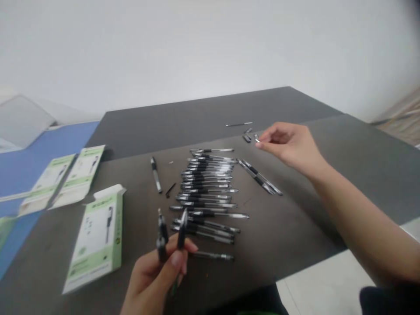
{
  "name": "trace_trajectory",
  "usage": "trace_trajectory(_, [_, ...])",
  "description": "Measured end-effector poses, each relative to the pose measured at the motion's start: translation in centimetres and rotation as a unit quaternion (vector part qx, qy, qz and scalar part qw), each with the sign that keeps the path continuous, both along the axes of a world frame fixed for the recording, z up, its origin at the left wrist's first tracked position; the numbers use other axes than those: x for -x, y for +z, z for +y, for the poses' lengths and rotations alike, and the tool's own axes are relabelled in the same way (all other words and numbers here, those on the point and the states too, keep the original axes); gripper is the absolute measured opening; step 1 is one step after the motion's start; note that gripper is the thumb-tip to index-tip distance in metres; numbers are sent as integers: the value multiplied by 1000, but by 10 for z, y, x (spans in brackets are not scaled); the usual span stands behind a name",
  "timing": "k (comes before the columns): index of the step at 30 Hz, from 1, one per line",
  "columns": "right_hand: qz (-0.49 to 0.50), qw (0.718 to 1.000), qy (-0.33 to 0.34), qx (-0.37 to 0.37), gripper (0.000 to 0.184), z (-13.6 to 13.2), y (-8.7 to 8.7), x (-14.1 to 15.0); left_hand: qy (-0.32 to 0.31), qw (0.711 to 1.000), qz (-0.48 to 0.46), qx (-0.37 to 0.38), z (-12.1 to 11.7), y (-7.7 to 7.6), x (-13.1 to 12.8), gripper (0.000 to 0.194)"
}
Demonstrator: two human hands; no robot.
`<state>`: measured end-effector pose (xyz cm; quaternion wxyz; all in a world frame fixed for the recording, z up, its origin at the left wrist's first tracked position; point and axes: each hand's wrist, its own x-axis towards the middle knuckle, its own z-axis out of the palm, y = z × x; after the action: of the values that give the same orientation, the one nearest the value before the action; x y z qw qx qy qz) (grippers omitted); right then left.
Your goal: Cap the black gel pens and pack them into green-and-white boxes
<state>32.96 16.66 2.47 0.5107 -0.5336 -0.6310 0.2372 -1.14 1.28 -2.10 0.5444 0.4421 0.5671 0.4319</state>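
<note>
My left hand (154,273) is low in the middle, closed round two black pen parts (170,232) that stick up side by side. My right hand (290,144) reaches out over the far side of the dark table (295,227), thumb and forefinger pinched on a tiny metal piece (257,139). Just left of those fingertips lie a few small pen parts (247,134) and a thin refill (239,124). A long row of several black-and-clear pens (208,188) lies in the middle of the table between my hands, and two pens (260,177) lie apart under my right hand.
A single pen (156,175) and a short black piece (170,189) lie left of the row. A green-and-white pen box (96,238) with its flap up lies at the left. Two flattened boxes (64,177) lie by the blue surface (29,162). The table's near edge runs at lower right.
</note>
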Motion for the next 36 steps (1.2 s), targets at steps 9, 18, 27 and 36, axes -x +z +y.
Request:
trace_trajectory(9, [149,968,201,6,13,-122,47,111,-8,959,166,-231,-11,19,-23,19])
trace_trajectory(18, [117,961,252,10,9,-138,32,135,-40,939,188,-286,-23,29,-20,18])
trace_trajectory(27, [74,964,251,39,6,-144,34,140,-64,941,190,-272,-24,26,-21,29])
trace_trajectory(36, [32,986,160,44,16,-148,25,155,-5,883,316,-347,-22,5,-13,30])
